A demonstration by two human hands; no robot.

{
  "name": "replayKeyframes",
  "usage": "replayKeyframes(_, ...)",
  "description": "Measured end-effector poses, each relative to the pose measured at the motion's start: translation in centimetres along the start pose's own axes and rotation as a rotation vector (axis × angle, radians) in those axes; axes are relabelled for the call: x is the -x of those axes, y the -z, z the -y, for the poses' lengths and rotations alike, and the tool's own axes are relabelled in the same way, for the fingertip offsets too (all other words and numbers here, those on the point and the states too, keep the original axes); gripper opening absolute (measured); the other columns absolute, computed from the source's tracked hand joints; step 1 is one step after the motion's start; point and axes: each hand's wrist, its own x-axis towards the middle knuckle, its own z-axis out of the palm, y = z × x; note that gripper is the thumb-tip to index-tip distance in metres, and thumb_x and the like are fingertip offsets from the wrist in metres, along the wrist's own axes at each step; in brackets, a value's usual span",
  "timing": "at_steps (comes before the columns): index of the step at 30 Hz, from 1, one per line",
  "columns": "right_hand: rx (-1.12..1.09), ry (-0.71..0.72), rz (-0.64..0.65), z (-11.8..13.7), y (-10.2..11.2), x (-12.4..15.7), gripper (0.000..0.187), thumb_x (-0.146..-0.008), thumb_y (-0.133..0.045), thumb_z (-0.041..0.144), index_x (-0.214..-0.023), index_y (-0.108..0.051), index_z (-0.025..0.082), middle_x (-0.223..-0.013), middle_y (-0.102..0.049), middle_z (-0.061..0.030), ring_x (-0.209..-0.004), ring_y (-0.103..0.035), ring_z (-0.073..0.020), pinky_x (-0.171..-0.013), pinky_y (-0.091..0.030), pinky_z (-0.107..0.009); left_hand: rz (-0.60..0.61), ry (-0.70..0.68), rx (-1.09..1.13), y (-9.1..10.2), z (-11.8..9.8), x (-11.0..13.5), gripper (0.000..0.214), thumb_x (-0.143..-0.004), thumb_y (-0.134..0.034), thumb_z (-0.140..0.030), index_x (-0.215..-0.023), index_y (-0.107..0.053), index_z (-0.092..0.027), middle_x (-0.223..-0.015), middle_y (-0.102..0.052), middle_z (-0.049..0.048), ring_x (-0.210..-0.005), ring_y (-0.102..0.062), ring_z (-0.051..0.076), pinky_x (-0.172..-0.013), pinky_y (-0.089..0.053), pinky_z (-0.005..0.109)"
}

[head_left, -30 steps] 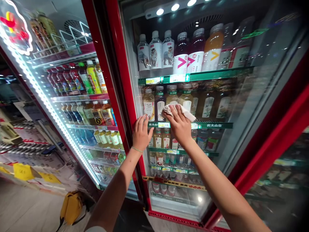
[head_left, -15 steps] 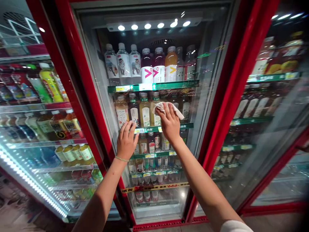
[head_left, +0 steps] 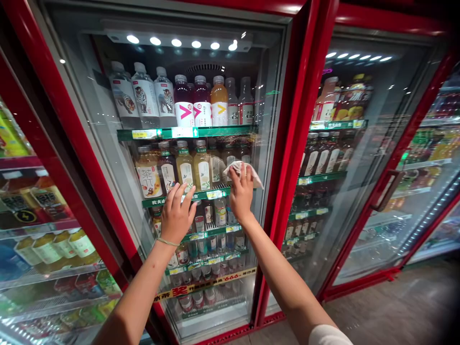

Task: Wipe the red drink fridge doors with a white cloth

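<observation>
My right hand (head_left: 241,196) presses a crumpled white cloth (head_left: 256,178) flat against the glass door (head_left: 266,110) of a drinks fridge, right of its middle. The fingers lie over the cloth and partly hide it. Lower and to the left, my left hand (head_left: 178,213) holds nothing; its fingers are spread at the same glass, in front of the second shelf edge. Whether those fingertips touch the glass I cannot tell. A thin band (head_left: 167,242) circles the left wrist. Behind the door, bottles of tea (head_left: 184,167) line the second shelf, with juice bottles (head_left: 201,103) above.
Red frames (head_left: 293,143) border the glass. On the right are another fridge door with a dark handle (head_left: 388,190) and the grey floor (head_left: 381,306). Another lit drinks fridge (head_left: 53,220) stands at the left. A yellow strip (head_left: 212,283) crosses the door low down.
The view has swung to the right, showing more of the right-hand fridges. My right hand and the cloth have moved rightward over the glass, nearer the red frame. The left hand stays spread.
</observation>
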Motion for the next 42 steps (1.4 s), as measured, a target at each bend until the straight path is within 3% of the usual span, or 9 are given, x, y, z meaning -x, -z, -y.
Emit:
replayKeyframes(5,0.007,0.206,0.112,-3.5,1.1,0.0,0.061,-0.098,-0.043,0.009,-0.153,-0.051,0.034,-0.167,-0.038,-0.0036,-0.16,-0.021,-0.0273,-0.122,-0.039,-0.054,0.028,0.003,0.03,-1.0,-1.8,-0.3,0.057,-0.096,-0.061,-0.025,-0.152,-0.049,-0.028,-0.149,-0.056,0.0129,-0.147,-0.044,0.033,-0.121,-0.043,0.055)
replayKeyframes(9,0.018,-0.004,-0.06,-7.0,1.5,0.9,0.061,-0.101,-0.039,0.012,-0.159,-0.042,0.032,-0.17,-0.032,-0.0079,-0.16,-0.021,-0.0298,-0.118,-0.04,-0.058,0.046,0.007,0.01,-1.2,-2.6,-0.1,0.054,-0.097,-0.06,-0.023,-0.15,-0.05,-0.024,-0.15,-0.054,0.0146,-0.149,-0.042,0.033,-0.122,-0.042,0.054)
replayKeyframes(12,0.012,-0.084,-0.07,-6.5,0.9,3.1,0.065,-0.1,-0.036,0.011,-0.162,-0.035,0.032,-0.172,-0.025,-0.0086,-0.161,-0.015,-0.0301,-0.12,-0.036,-0.06,0.041,0.007,-0.019,-1.3,-2.9,0.1,0.052,-0.096,-0.061,-0.022,-0.147,-0.053,-0.023,-0.15,-0.054,0.0154,-0.148,-0.042,0.033,-0.123,-0.041,0.054)
replayKeyframes(17,0.007,0.154,0.137,-5.6,0.6,3.5,0.061,-0.098,-0.042,0.012,-0.154,-0.049,0.035,-0.17,-0.033,-0.0045,-0.161,-0.016,-0.028,-0.124,-0.03,-0.058,0.065,0.006,-0.048,-0.9,-2.7,0.5,0.052,-0.096,-0.062,-0.024,-0.147,-0.054,-0.024,-0.151,-0.054,0.0138,-0.148,-0.043,0.032,-0.124,-0.039,0.052)
replayKeyframes(21,-0.025,-0.068,-0.057,-6.4,-0.3,4.0,0.066,-0.098,-0.039,0.013,-0.161,-0.037,0.03,-0.173,-0.023,-0.0094,-0.162,-0.01,-0.0319,-0.121,-0.027,-0.067,0.08,0.051,-0.081,0.1,-1.4,1.6,0.052,-0.097,-0.062,-0.025,-0.148,-0.053,-0.026,-0.15,-0.056,0.012,-0.146,-0.046,0.032,-0.124,-0.038,0.054)
replayKeyframes(24,-0.054,-0.107,-0.113,-3.6,-1.5,5.4,0.068,-0.098,-0.037,0.013,-0.164,-0.031,0.029,-0.174,-0.018,-0.0105,-0.162,-0.007,-0.0333,-0.12,-0.027,-0.069,0.079,0.104,-0.111,0.9,-0.2,2.5,0.051,-0.096,-0.063,-0.026,-0.147,-0.055,-0.026,-0.15,-0.056,0.0129,-0.145,-0.046,0.034,-0.121,-0.04,0.055)
replayKeyframes(29,-0.019,0.238,0.139,1.1,-1.7,4.6,0.062,-0.097,-0.048,0.015,-0.156,-0.046,0.035,-0.17,-0.032,-0.0032,-0.161,-0.013,-0.0306,-0.124,-0.028,-0.059,0.08,0.142,-0.116,1.9,1.7,3.5,0.05,-0.096,-0.063,-0.029,-0.146,-0.056,-0.026,-0.148,-0.056,0.0142,-0.147,-0.044,0.033,-0.121,-0.04,0.055)
replayKeyframes(35,-0.016,0.041,-0.074,2.3,-3.0,5.2,0.067,-0.097,-0.045,0.012,-0.161,-0.038,0.03,-0.172,-0.025,-0.008,-0.161,-0.014,-0.0335,-0.119,-0.034,-0.062,0.105,0.221,-0.085,3.2,4.0,4.6,0.051,-0.097,-0.062,-0.03,-0.147,-0.054,-0.027,-0.15,-0.053,0.0147,-0.149,-0.041,0.033,-0.122,-0.04,0.054)
replayKeyframes(42,-0.081,0.23,0.067,6.7,-3.7,5.3,0.06,-0.099,-0.046,0.01,-0.153,-0.051,0.036,-0.166,-0.04,-0.0024,-0.16,-0.02,-0.0276,-0.123,-0.034,-0.055,0.123,0.227,-0.137,4.7,6.2,5.6,0.054,-0.097,-0.062,-0.03,-0.15,-0.051,-0.025,-0.151,-0.051,0.0156,-0.15,-0.039,0.033,-0.123,-0.04,0.053)
